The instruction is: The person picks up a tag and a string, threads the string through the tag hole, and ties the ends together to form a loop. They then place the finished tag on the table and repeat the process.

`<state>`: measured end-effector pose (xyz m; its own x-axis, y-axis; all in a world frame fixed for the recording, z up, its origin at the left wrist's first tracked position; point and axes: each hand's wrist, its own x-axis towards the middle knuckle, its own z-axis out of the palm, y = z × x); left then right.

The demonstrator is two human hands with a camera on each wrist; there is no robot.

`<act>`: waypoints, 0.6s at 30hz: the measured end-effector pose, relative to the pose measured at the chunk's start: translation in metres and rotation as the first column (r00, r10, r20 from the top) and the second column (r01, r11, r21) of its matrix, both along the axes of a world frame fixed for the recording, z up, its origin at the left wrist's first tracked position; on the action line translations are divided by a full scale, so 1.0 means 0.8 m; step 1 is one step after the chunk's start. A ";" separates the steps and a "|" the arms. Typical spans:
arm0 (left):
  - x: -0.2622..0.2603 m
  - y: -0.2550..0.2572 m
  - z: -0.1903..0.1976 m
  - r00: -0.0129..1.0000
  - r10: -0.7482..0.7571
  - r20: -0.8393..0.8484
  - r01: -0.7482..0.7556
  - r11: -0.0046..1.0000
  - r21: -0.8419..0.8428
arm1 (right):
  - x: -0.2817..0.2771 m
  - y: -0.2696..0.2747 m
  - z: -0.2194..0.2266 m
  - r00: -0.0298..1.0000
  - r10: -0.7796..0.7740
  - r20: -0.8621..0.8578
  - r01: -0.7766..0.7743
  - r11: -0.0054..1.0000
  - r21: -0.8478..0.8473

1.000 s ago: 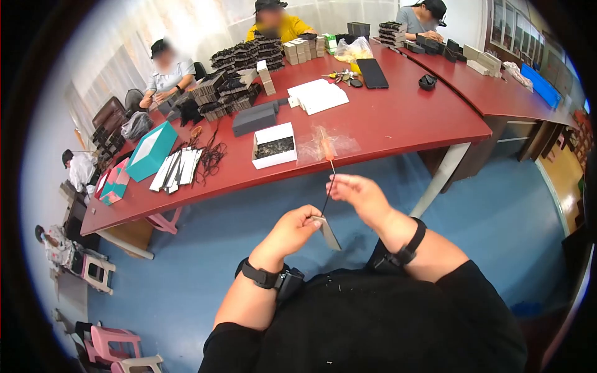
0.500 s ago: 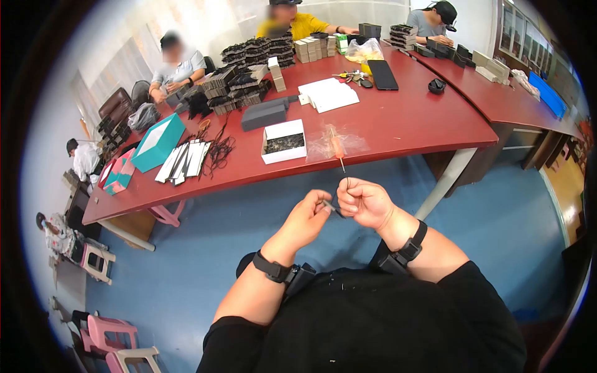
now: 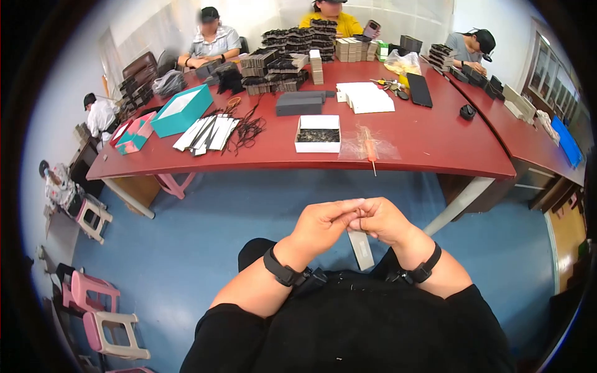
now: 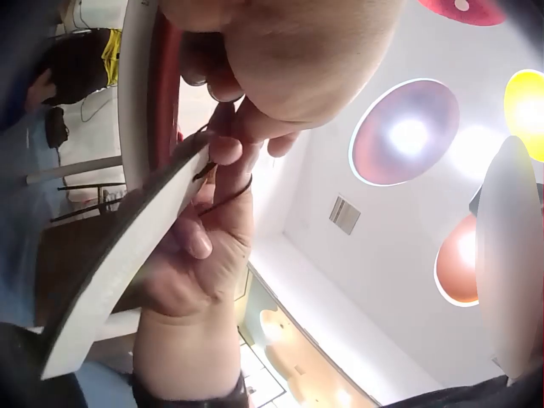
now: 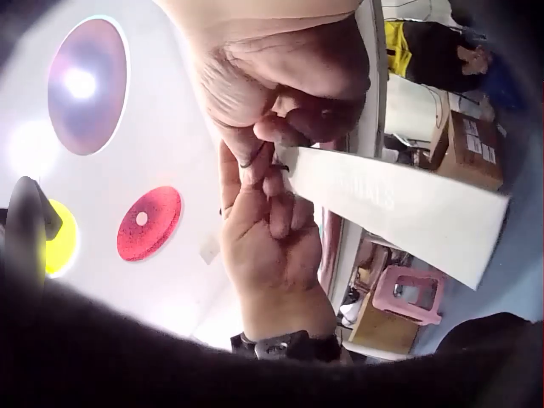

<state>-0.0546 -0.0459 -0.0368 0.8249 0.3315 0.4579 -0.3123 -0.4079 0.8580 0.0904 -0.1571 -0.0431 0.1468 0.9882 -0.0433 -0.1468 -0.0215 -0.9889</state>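
In the head view, my left hand (image 3: 323, 224) and right hand (image 3: 387, 221) meet at the fingertips in front of my body. A pale grey hang tag (image 3: 360, 250) slants down below them, its top end between the fingers. The left fingers pinch near that end. A thin black cord (image 4: 231, 201) comes from the tag's end and loops over a right finger in the left wrist view. Faint lettering shows on the tag (image 5: 399, 200) in the right wrist view. Ahead, an orange-handled hook tool (image 3: 371, 149) lies with its metal shaft past the table edge.
On the red table (image 3: 267, 155) are a white box of small dark pieces (image 3: 318, 135), white strips with black cords (image 3: 206, 133), a teal box (image 3: 181, 110), white cards (image 3: 365, 98) and a phone (image 3: 420, 91). Stacked tags (image 3: 273, 71) stand behind. Other people sit around.
The cord, earlier stretched to the tool's shaft, is off it. Both hands have come together nearer my body, the tag now hanging below them. The head view has turned left.
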 end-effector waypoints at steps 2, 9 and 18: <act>-0.002 0.005 -0.015 0.998 -0.043 0.035 0.041 0.998 0.051 | 0.002 -0.003 -0.002 0.998 0.049 -0.032 -0.049 0.999 0.000; 0.004 -0.005 -0.031 0.923 -0.380 -0.063 0.309 0.826 -0.471 | -0.007 -0.002 0.022 0.987 -0.150 -0.060 0.156 0.981 0.113; 0.001 0.012 -0.014 0.881 -0.252 -0.399 0.156 0.954 -0.258 | 0.003 -0.002 0.037 0.823 -0.558 -0.104 0.559 0.764 0.321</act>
<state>-0.0539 -0.0363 -0.0478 0.9829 0.1837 -0.0121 0.0436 -0.1687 0.9847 0.0926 -0.1585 -0.0134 0.6778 0.6875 0.2607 -0.0348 0.3842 -0.9226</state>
